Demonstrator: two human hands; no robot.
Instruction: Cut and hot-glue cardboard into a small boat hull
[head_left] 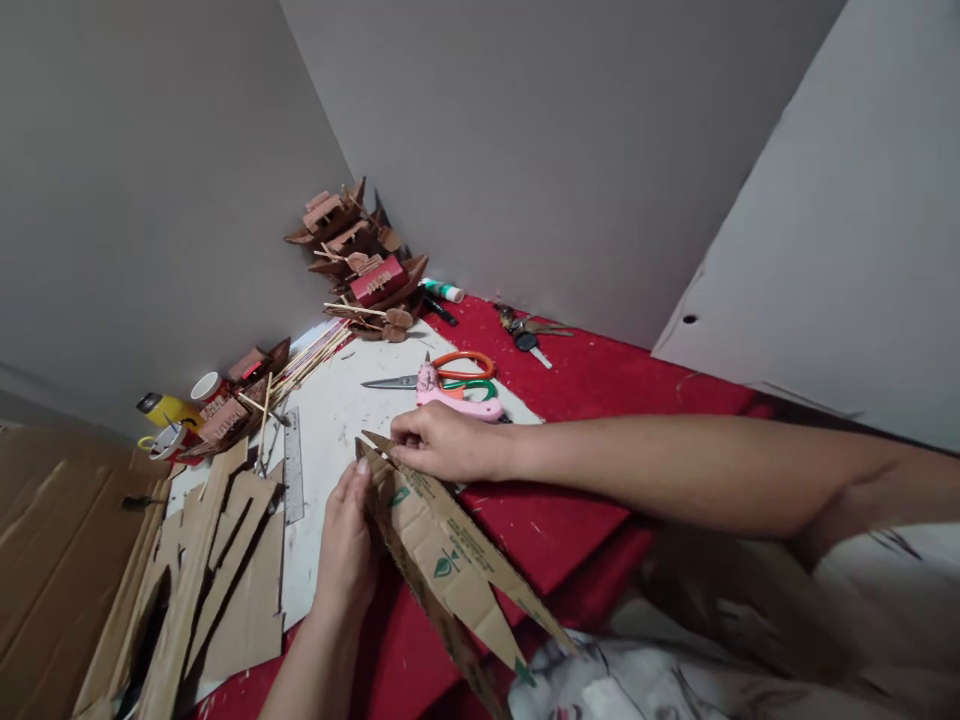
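Observation:
Between my hands is a long piece of printed cardboard (pixel 442 550), cut into pointed strips that fan toward my lap. My left hand (pixel 349 530) is closed on its far left edge, thumb near the pointed tip. At the far right edge, the fingers of my right hand (pixel 442 443) pinch the cardboard near another tip. Just beyond the right hand lie a pink glue gun (pixel 457 400) and scissors (pixel 394 383) with orange and green handles.
Several small cardboard boats (pixel 379 282) stand in the far corner. Wooden sticks (pixel 322 350), a ruler (pixel 294 465) and cardboard scraps (pixel 251 580) lie to the left, near a yellow bottle (pixel 169 410) and cups (pixel 208 387). Keys (pixel 525 325) rest on the red cloth (pixel 592 385).

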